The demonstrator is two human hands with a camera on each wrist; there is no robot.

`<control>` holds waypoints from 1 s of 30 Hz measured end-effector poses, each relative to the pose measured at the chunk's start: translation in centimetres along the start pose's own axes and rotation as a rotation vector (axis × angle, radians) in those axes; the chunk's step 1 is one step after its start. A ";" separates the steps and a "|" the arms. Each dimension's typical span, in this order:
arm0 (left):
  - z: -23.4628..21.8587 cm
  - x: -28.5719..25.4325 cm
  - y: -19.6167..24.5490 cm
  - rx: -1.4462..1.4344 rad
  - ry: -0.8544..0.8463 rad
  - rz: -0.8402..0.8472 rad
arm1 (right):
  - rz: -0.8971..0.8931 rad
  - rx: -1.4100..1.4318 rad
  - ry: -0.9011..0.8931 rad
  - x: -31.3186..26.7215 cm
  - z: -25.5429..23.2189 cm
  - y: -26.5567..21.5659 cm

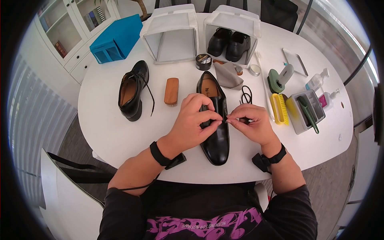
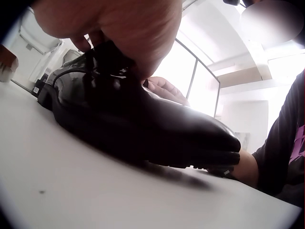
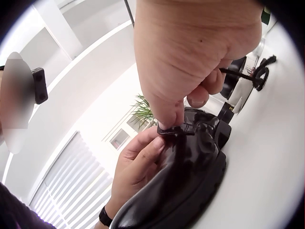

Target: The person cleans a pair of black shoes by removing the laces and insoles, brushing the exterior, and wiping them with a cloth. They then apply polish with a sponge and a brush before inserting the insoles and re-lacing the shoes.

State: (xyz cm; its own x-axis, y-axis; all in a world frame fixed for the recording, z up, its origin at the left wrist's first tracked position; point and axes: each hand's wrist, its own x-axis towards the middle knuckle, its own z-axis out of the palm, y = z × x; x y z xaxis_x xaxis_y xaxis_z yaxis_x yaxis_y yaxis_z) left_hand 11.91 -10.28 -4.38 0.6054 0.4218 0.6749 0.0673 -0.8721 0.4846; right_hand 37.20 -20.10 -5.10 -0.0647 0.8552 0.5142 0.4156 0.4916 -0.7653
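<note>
A black leather shoe (image 1: 215,150) rests on the white table with its toe toward the person. Over its lacing opening, my left hand (image 1: 195,120) pinches the edge of the lace flap between thumb and forefinger. Close against it, the fingertips of my right hand (image 1: 253,122) pinch a black shoelace (image 3: 238,74) at that flap (image 3: 176,130). From the curled right fingers the lace trails to a loose coil (image 1: 247,95) on the table. The lace's tip is hidden by the fingertips. At left stands the other black shoe (image 1: 134,92), its lace hanging loose.
A wooden brush (image 1: 171,91), polish tin (image 1: 203,61) and grey cloth (image 1: 229,75) lie beyond the shoe. To the right are a yellow brush (image 1: 279,109), a green brush (image 1: 276,81), a grey caddy (image 1: 306,116) and pump bottles (image 1: 318,80). White boxes (image 1: 170,36) stand behind.
</note>
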 end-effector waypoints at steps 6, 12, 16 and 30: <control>0.1 0.0 0.2 0.005 0.010 0.002 | -0.009 -0.003 -0.017 -0.2 0.1 0.1; 0.5 0.0 0.6 0.047 0.013 -0.008 | 0.014 -0.010 -0.046 0.0 0.0 -0.3; 1.1 0.0 1.1 0.130 -0.009 0.006 | -0.084 -0.108 -0.042 0.5 0.0 -1.0; -1.9 0.5 -1.5 0.147 0.157 -0.109 | -0.151 -0.733 -0.059 2.2 -0.9 -3.7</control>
State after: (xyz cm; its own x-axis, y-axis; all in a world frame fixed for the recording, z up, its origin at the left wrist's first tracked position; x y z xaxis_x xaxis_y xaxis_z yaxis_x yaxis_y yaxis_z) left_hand 10.59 -8.23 -3.69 0.4580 0.5389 0.7069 0.2474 -0.8411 0.4810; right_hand 36.30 -20.22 -0.77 -0.2094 0.8046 0.5557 0.8947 0.3869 -0.2232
